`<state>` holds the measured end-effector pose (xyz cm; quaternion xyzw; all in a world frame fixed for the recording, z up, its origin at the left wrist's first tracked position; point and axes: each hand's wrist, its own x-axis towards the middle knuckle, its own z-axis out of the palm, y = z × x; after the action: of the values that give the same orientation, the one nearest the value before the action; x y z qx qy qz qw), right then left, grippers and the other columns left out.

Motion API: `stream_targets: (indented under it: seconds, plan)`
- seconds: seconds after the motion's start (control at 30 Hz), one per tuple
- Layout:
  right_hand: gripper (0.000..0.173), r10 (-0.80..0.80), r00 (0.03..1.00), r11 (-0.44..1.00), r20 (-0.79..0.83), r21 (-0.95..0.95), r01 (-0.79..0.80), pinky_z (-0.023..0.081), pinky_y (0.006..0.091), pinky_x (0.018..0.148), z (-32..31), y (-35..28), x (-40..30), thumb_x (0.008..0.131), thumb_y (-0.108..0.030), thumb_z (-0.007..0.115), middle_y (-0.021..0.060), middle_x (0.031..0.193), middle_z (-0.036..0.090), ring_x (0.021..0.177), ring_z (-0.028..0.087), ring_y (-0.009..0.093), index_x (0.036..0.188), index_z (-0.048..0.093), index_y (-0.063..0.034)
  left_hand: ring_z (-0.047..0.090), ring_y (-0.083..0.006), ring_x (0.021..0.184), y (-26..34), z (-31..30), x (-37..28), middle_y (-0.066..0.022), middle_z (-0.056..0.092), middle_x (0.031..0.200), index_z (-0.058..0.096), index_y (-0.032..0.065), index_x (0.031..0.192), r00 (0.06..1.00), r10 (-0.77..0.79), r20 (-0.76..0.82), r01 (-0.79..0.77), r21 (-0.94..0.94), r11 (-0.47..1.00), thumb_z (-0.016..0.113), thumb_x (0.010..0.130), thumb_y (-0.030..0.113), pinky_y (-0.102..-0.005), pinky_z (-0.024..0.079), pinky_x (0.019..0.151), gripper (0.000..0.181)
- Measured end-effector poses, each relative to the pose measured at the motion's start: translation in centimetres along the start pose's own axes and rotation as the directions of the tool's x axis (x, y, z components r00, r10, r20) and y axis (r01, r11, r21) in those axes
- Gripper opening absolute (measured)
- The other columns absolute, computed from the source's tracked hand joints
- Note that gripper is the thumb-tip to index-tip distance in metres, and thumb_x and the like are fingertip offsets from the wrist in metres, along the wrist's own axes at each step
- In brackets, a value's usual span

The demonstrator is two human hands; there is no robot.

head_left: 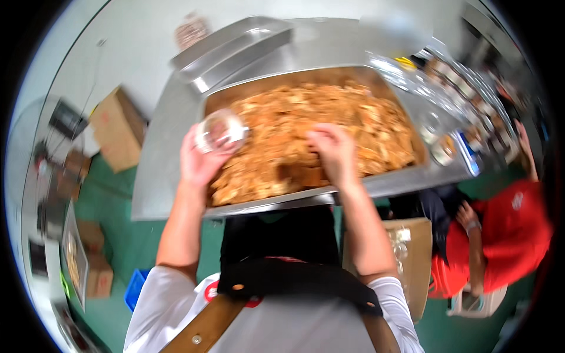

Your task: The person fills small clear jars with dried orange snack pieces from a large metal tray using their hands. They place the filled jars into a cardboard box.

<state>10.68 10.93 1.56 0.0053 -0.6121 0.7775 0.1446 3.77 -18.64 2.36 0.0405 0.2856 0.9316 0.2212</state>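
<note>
My left hand (201, 161) holds a clear round plastic container (222, 131), tilted, over the left part of a large metal tray (265, 208). The tray is filled with orange-brown food pieces (300, 110), perhaps dried or shredded; their kind cannot be told. Over the middle of this food is my right hand (333, 148), fingers bent together; whether a piece is between the fingertips is blurred. Below it, near the tray's front edge, a patch of the brown tray bottom shows.
An empty metal pan (234, 50) sits behind the tray. At right are clear jars (442, 150) and plastic-wrapped containers (459, 88). A co-worker in a red shirt (503, 234) sits at right, beside a cardboard box (412, 269). A carton (117, 130) stands left of the table.
</note>
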Motion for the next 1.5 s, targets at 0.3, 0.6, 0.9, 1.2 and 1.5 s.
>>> stream_targets:
  seconds: [0.3, 0.6, 0.9, 1.2, 1.5]
  plan:
    - [0.016, -0.530, 0.785, 0.640, 0.322, -0.455, 0.619, 0.051, 0.0242, 0.068, 7.5, -7.0, -5.1, 0.077, 0.002, 0.074, 0.0067, 0.094, 0.062, 0.081, 0.061, 0.012, 0.092, 0.071, -0.0025, 0.052, -0.0321, 0.118, 0.4, 1.1, -1.7, -0.0153, 0.054, 0.131, 0.045, 0.0034, 0.136, 0.996, 0.060, 0.070, -0.059, -0.018, 0.998, 0.047, 0.090, 0.041, -0.0504, 0.044, 0.099, 0.060]
    - [0.015, -0.446, 0.718, 0.346, 0.535, -0.637, 0.689, 0.052, 0.0292, 0.060, 12.9, -5.1, -4.6, 0.078, -0.007, 0.072, 0.0102, 0.089, 0.067, 0.070, 0.065, 0.020, 0.093, 0.070, -0.0070, 0.058, -0.0274, 0.104, 0.1, 2.6, -1.8, -0.0184, 0.057, 0.122, 0.041, -0.0039, 0.136, 0.985, 0.108, 0.131, -0.113, 0.034, 0.993, 0.052, 0.083, 0.036, -0.0377, 0.050, 0.091, 0.068]
    - [0.016, -0.397, 0.829, 0.543, 0.394, -0.627, 0.558, 0.056, 0.0355, 0.069, 8.1, -4.0, -3.8, 0.087, -0.010, 0.062, 0.0151, 0.093, 0.069, 0.082, 0.068, 0.027, 0.101, 0.068, -0.0051, 0.055, -0.0330, 0.115, 0.0, 1.3, -1.8, -0.0222, 0.052, 0.132, 0.039, -0.0044, 0.138, 0.978, 0.108, 0.177, -0.144, 0.205, 0.968, 0.050, 0.085, 0.038, -0.0466, 0.050, 0.090, 0.069]
    - [0.030, -0.168, 0.985, 0.530, -0.024, -0.845, 0.070, 0.053, 0.0309, 0.068, 3.2, -2.0, 1.4, 0.081, -0.016, 0.075, 0.0116, 0.089, 0.069, 0.076, 0.066, 0.018, 0.102, 0.067, 0.0033, 0.055, -0.0321, 0.108, 0.2, 1.5, -1.7, -0.0138, 0.049, 0.137, 0.041, 0.0032, 0.138, 0.988, 0.025, 0.151, -0.025, -0.007, 1.000, 0.053, 0.085, 0.036, -0.0508, 0.052, 0.078, 0.064]
    - [0.013, -0.414, 0.875, 0.778, 0.250, -0.403, 0.483, 0.052, 0.0236, 0.069, 7.8, -7.5, -4.3, 0.081, 0.002, 0.070, 0.0056, 0.093, 0.068, 0.080, 0.063, 0.009, 0.094, 0.068, -0.0018, 0.056, -0.0290, 0.105, 0.4, 1.0, -2.1, -0.0143, 0.055, 0.130, 0.044, 0.0021, 0.136, 0.991, 0.022, 0.134, -0.029, 0.054, 0.998, 0.049, 0.085, 0.039, -0.0440, 0.050, 0.081, 0.063]
